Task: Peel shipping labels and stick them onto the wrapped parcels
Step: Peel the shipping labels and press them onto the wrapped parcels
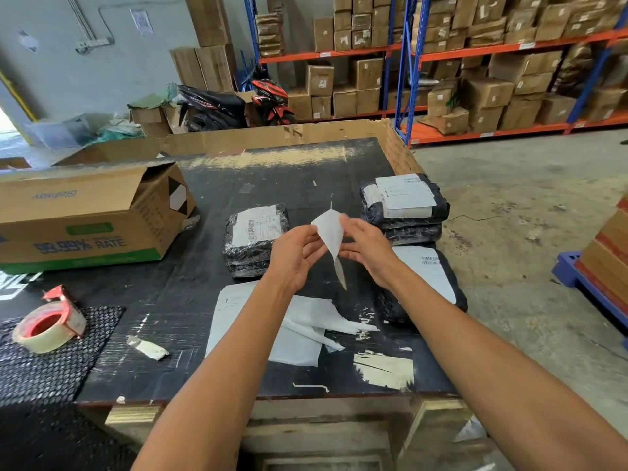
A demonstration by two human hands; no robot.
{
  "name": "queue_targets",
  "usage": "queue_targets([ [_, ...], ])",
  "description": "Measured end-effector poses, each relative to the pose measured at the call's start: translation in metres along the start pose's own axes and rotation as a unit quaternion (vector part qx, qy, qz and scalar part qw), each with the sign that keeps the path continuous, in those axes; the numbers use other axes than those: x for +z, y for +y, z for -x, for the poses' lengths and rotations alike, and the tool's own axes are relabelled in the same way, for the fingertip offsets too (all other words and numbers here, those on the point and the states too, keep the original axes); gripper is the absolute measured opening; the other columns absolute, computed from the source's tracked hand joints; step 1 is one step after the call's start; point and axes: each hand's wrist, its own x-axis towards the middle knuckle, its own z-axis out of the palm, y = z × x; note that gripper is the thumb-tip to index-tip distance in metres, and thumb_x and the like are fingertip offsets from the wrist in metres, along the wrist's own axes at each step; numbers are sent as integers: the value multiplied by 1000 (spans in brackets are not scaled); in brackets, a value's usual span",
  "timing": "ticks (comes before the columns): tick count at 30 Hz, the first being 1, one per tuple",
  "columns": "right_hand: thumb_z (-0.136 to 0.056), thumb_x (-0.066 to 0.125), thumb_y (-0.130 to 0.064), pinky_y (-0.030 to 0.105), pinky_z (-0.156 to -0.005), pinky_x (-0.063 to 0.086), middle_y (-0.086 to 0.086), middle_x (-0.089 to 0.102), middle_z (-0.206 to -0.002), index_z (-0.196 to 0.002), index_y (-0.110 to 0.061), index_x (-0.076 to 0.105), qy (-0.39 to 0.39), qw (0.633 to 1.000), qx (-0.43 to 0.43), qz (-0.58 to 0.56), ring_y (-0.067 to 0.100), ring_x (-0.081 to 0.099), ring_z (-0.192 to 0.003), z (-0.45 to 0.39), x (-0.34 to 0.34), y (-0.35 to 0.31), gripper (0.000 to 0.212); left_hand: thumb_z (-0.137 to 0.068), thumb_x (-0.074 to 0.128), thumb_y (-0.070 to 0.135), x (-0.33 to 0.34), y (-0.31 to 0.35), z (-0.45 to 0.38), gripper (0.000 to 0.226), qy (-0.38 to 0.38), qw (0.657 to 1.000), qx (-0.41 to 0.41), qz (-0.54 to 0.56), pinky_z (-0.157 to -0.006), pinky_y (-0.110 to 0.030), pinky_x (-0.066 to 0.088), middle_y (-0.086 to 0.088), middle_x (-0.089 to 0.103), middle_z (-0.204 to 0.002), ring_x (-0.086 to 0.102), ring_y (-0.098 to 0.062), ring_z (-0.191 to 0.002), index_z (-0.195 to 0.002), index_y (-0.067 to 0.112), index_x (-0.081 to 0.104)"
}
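Pinching blank label (329, 232) btwn left hand (295, 256) & right hand (365, 248); box (85, 219) reads "99.99% RATE".

Black table (278, 171) bearing parcels (253, 239), tape roll (49, 326)

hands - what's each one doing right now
Left hand: pinching the left edge of the white label sheet.
Right hand: gripping the same sheet's right edge.

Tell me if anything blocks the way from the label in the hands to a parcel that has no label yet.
Nothing visible blocks it, but no bare parcel shows. The label is pinched between the left hand and right hand above the table. The middle parcel, the stacked parcels and the near parcel already carry labels.
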Motion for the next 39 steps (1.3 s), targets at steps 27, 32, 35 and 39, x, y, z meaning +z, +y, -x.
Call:
queue_targets([
  [27, -91, 53, 6, 14, -45, 39, 4, 62, -81, -84, -8, 70, 37, 985, 146, 90, 9, 49, -63, 4, -23, 7, 23, -96, 57, 4, -65, 50, -2, 9, 229, 947, 62, 218, -76, -34, 62, -14, 68, -110, 67, -29, -106, -104, 0, 60],
  [32, -91, 54, 6, 18, -52, 43, 11, 61, -95, -111, -5, 68, -113, 946, 148, 267, 13, 51, -71, 14, 5, 46, 27, -97, 58, 4, -40, 46, 2, 13, 189, 959, 57, 203, -88, -38, 59, -17, 65, -114, 63, -30, -107, -107, -4, 60],
  [35, -92, 66, -10, 26, -72, 53, 10, 64, -127, -135, -17, 59, -107, 923, 127, 348, 20, 63, -99, 15, 5, 54, 45, -100, 56, 6, -34, 42, 3, 19, 165, 965, 51, 198, -85, -35, 57, -16, 65, -114, 64, -28, -103, -116, -2, 59],
  [39, -94, 68, -21, 37, -104, 48, 8, 54, -143, -145, -23, 51, -5, 929, -35, 369, 20, 57, -118, 14, -1, 38, 53, -99, 58, 10, -31, 38, 4, 21, 164, 970, 51, 173, -91, -36, 59, -11, 69, -105, 68, -25, -95, -119, 3, 62],
])
